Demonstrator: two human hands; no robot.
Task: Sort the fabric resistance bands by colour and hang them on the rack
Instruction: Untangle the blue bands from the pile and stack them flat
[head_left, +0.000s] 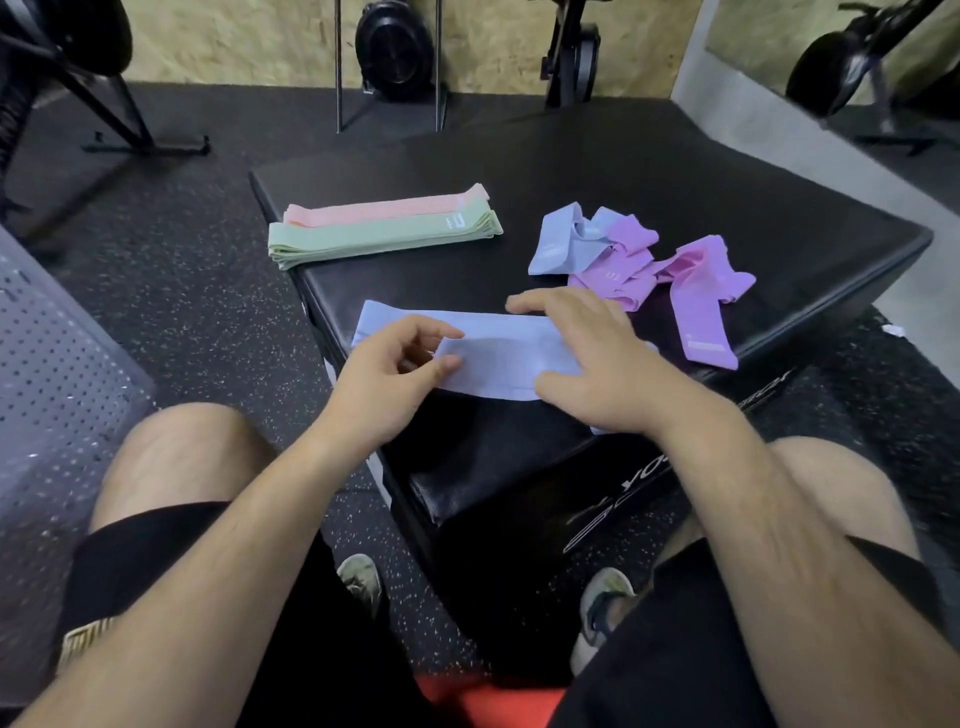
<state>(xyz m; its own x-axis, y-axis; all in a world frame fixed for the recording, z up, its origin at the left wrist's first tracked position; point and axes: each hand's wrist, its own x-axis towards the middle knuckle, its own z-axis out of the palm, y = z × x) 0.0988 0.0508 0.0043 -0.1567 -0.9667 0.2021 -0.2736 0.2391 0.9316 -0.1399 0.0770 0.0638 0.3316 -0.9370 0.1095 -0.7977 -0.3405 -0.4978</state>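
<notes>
From the head view, I have a pale blue band (493, 353) laid flat on the near part of the black padded bench (675, 171), and I think I am smoothing it so it starts a tidy blue stack, the way the green stack (384, 236) and the pink stack (387, 208) already lie squared up together at about eleven o'clock. My left hand (395, 379) comes in from seven o'clock with the wrist cocked and the fingers curled; its grip is a light pinch of thumb and forefinger on the near left part of the blue band, holding that end steady. My right hand (587, 358) reaches in from five o'clock, palm down and fingers spread, pressing the band's right half flat; that grip is open, gripping nothing. At one o'clock the unsorted heap waits: a crumpled blue band (558, 244) touching and partly tangled with the purple bands (691, 280), one of which trails toward the bench's right edge. The rack itself may be the perforated panel (47, 332) at nine o'clock, though I cannot be sure from here.
</notes>
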